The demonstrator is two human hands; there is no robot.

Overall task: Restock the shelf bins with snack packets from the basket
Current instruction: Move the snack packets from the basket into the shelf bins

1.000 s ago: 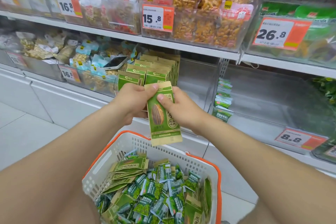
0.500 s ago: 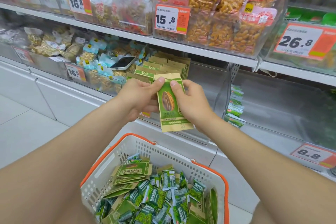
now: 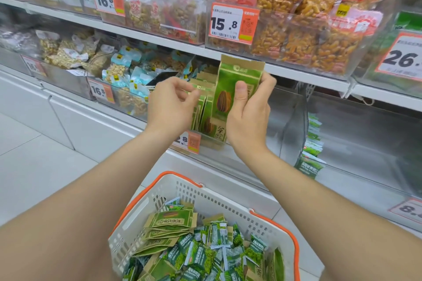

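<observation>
Right hand (image 3: 249, 116) grips one green packet (image 3: 230, 89) upright, thumb on its face. Left hand (image 3: 171, 107) has its fingers curled at the packet row (image 3: 203, 89); grip not determinable. Nearest, the basket (image 3: 205, 201) holds loose packets. Beyond, the held packet stands at the clear bin's (image 3: 290, 121) front edge, just right of the row.

Left hand (image 3: 170, 105) and wrist hide part of a price tag (image 3: 191, 141) and what may be a phone (image 3: 163, 76); basket (image 3: 217, 203) cut off below.

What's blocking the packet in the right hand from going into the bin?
Nothing visible. The right hand holds the packet upright beside the standing row; the bin is bare to its right. The left hand is at the row, off to the left.
</observation>
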